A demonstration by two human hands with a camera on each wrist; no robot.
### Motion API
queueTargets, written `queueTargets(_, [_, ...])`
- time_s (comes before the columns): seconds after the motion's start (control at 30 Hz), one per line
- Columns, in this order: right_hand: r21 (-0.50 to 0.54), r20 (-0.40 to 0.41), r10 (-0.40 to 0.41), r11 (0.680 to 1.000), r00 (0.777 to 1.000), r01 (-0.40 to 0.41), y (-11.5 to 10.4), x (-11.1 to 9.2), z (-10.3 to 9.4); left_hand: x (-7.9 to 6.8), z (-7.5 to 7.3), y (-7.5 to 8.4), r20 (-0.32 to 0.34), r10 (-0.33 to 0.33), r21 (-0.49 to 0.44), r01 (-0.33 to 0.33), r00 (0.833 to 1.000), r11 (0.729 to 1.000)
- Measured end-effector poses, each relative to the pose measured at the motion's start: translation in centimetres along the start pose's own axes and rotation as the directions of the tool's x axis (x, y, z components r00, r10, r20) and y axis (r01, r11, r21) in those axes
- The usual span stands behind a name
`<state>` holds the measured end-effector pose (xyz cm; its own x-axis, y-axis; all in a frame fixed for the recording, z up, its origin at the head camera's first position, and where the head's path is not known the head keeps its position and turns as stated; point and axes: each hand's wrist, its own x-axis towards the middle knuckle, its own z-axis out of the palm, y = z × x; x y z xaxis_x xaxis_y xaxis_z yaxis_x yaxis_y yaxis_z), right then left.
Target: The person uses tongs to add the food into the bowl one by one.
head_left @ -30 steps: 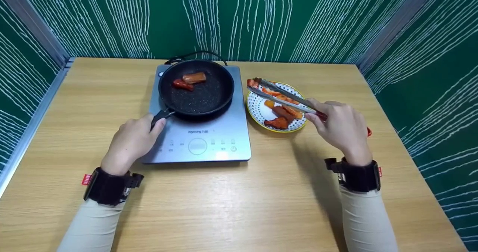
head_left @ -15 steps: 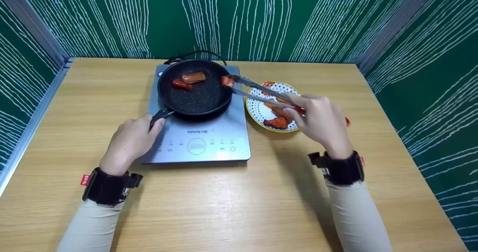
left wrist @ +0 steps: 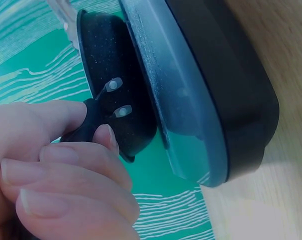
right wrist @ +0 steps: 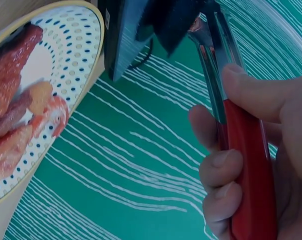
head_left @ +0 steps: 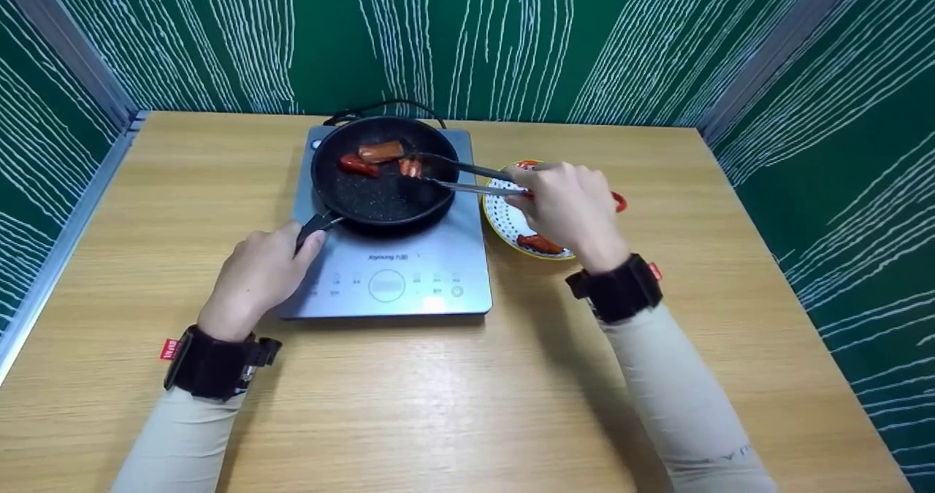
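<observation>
Pan (head_left: 372,197) is resting on the stove (head_left: 438,252) near the desk's (head_left: 409,391) back edge; the left hand (head_left: 263,274) is gripping its handle (head_left: 313,227), presumably for steadiness; the right hand (head_left: 570,212) is gripping tongs (head_left: 475,187), likely against heat, red food (head_left: 410,168) showing between their tips inside the pan.

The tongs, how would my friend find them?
Find the silver cooktop on the wooden table, then the black pan over it. From the right hand, the tongs reach over the pan; unlike its black handle, theirs are red.
</observation>
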<state>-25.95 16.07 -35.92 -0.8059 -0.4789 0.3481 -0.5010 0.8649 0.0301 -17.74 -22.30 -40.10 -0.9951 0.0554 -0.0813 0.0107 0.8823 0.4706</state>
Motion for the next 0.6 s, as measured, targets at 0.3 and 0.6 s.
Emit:
queueTargets(0.3, [-0.052,-0.008,-0.028,0.998,1.0,0.027,-1.3,2.2,1.1,0.0,0.0,0.0,-0.019,0.016,0.018,-0.015,1.0,1.0])
queueTargets(0.6, [-0.048,0.014,-0.028,0.998,0.999,0.029,-1.8,3.3,1.8,0.0,0.1,0.0,0.004,0.005,0.014,-0.005,1.0,1.0])
